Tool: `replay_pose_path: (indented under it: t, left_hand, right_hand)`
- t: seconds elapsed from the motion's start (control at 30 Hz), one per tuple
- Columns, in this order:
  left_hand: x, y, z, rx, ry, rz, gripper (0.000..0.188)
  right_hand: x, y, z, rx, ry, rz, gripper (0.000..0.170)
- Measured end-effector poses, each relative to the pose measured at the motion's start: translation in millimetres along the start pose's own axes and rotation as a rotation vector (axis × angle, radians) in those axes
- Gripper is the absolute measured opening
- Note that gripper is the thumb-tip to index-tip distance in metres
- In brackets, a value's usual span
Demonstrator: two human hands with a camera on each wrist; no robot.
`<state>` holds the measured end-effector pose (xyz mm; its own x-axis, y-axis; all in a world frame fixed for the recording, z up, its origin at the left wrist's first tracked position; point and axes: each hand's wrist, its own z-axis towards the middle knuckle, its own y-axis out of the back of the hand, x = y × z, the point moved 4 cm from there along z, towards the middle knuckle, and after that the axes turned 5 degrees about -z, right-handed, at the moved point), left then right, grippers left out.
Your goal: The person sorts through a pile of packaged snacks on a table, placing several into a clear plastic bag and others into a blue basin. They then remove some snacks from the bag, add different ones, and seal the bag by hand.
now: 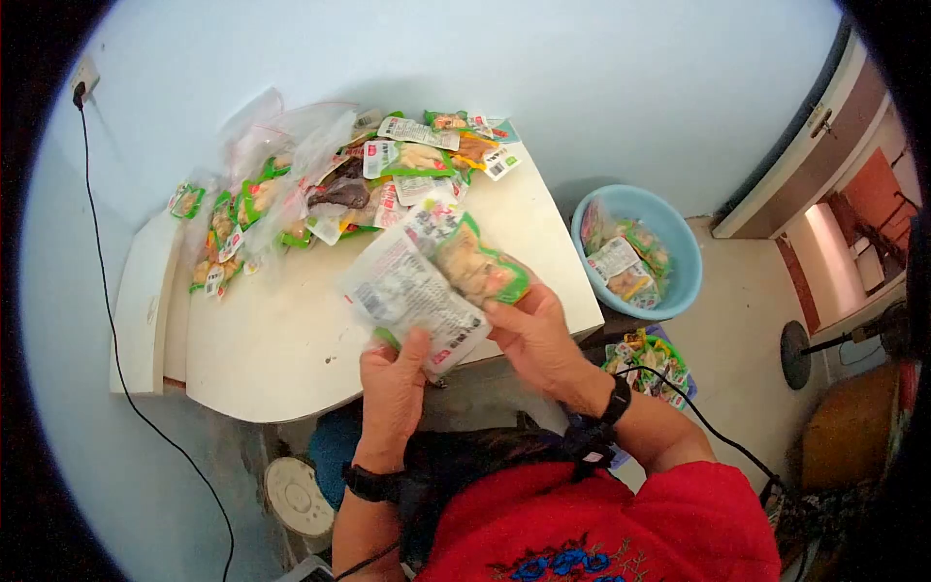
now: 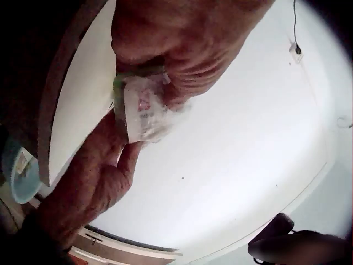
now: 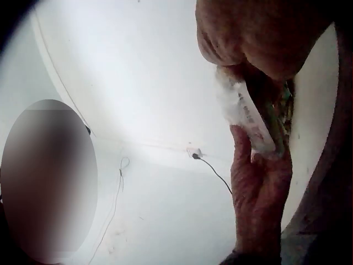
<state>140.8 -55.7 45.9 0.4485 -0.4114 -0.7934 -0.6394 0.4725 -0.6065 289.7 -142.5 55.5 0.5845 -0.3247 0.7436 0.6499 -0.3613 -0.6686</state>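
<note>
In the head view, both hands hold vacuum-sealed food packets up over the table's front edge. My left hand point(image 1: 388, 398) pinches a packet with a white, printed back point(image 1: 412, 296), thumb on the printed face. A green-edged packet point(image 1: 477, 267), its clear window showing pale brown food, is gripped by my right hand point(image 1: 543, 338), thumb on its lower edge. The two packets overlap side by side. Seen from the left wrist, the white packet point(image 2: 142, 107) sits between both hands; the right wrist view shows a packet edge point(image 3: 251, 118) there too.
Many similar packets point(image 1: 417, 158) and clear plastic bags point(image 1: 291, 145) are heaped along the back of the white table point(image 1: 281, 339). To the right, a blue basin point(image 1: 687, 257) on the floor holds packets. Nearer stands a container of small packets point(image 1: 648, 364). A stool point(image 1: 299, 497) is below left.
</note>
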Motion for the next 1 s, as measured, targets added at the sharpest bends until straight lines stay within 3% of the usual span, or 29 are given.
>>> replay_pose_path:
  t: [0.1, 0.17, 0.33, 0.5, 0.63, 0.8, 0.93, 1.0]
  left_hand:
    - [12.8, -2.6, 8.4, 0.060, 0.096, 0.136, 0.046]
    - [15.3, -5.8, 12.7, 0.066, -0.020, 0.370, 0.045]
    - [7.8, -12.7, 19.4, 0.055, -0.316, 1.016, 0.037]
    - [12.6, -0.7, 37.4, -0.017, -0.428, 1.087, 0.027]
    - [18.3, -4.7, 41.0, -0.028, -0.541, 1.168, 0.021]
    - [19.7, -12.5, 35.7, -0.001, -0.589, 1.257, 0.020]
    - [20.0, -12.7, 36.8, -0.010, -0.579, 1.224, 0.022]
    - [20.3, -12.0, 37.3, -0.009, -0.572, 1.246, 0.023]
  right_hand:
    - [22.1, 22.2, -1.7, -0.081, -0.008, 0.011, 0.050]
    - [43.5, 42.4, -2.2, -0.151, 0.001, -0.012, 0.046]
    - [116.5, 127.5, 2.8, -0.344, 0.281, -0.167, 0.036]
    - [173.5, 238.4, 1.2, -0.614, 0.392, -0.258, 0.025]
    - [189.7, 398.6, 16.7, -0.725, 0.307, -0.342, 0.020]
    - [192.6, 456.6, 34.8, -0.870, 0.277, -0.568, 0.019]
    - [191.0, 523.8, 60.5, -0.957, 0.265, -0.576, 0.023]
    - [194.1, 537.2, 74.6, -0.945, 0.169, -1.161, 0.023]
